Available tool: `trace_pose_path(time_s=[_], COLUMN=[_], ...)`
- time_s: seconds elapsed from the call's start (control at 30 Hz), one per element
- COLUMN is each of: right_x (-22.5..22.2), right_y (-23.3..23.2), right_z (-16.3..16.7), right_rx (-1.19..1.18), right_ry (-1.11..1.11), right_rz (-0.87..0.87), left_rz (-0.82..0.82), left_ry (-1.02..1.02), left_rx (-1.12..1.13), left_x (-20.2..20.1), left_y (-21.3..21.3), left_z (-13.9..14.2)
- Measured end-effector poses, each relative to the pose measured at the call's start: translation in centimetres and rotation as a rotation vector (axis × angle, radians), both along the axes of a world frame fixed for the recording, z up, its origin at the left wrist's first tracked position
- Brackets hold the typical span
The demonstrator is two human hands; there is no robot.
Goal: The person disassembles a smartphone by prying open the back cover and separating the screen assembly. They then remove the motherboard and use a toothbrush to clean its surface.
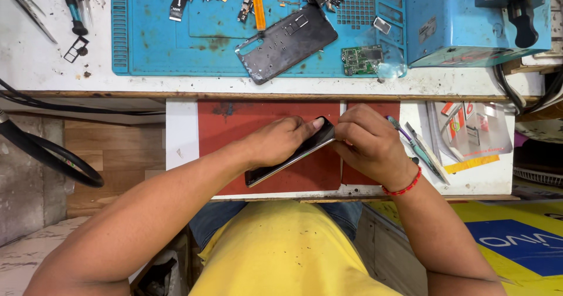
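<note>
My left hand grips a dark smartphone along its upper edge, holding it tilted above a red mat. My right hand pinches the phone's right end with bent fingers; a red thread bracelet circles that wrist. Whether a small tool sits between my right fingers is hidden.
A blue work mat at the back carries a dark phone back cover, a green circuit board, flex cables and small parts. A blue machine stands at the back right. Tweezers lie at the left, tools and cards at the right.
</note>
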State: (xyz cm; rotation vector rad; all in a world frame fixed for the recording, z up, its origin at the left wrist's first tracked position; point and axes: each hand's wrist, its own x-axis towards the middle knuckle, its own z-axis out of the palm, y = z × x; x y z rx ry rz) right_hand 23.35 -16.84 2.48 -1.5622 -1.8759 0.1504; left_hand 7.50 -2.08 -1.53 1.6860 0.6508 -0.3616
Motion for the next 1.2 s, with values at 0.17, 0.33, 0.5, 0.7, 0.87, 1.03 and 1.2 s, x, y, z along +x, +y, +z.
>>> trace_pose_path(time_s=[0.17,0.33,0.5,0.7,0.87,1.03,1.2], right_x=[-0.4,-1.5,-2.4,-2.7,-2.6,-2.4,-3.3], right_y=[0.7,1.7,2.3,2.4,2.8,3.0,3.0], right_z=[1.3,2.3,2.4,2.5,2.6,3.0,3.0], right_rx=[-0.004,0.018,0.021,-0.025,-0.056,-0.067,-0.022], right_ry=[-0.129,-0.214,-0.253,-0.261,-0.241,-0.245,-0.243], right_rz=[-0.041,0.017,0.052,0.092,0.14,0.157,0.203], left_rz=[0.033,0.124,0.21,0.255,0.231,0.258,0.307], left_ry=[0.02,-0.017,-0.035,0.017,0.024,0.022,-0.012], left_rx=[0.001,-0.028,-0.053,-0.166,-0.111,-0.165,-0.338], left_x=[0.5,0.7,0.7,1.3,1.9,2.4,2.4], left_y=[-0.1,-0.3,-0.6,-0.7,-0.6,-0.7,-1.0], left_z=[-0.8,-1.5,-1.9,-1.9,-2.0,-2.1,-2.5])
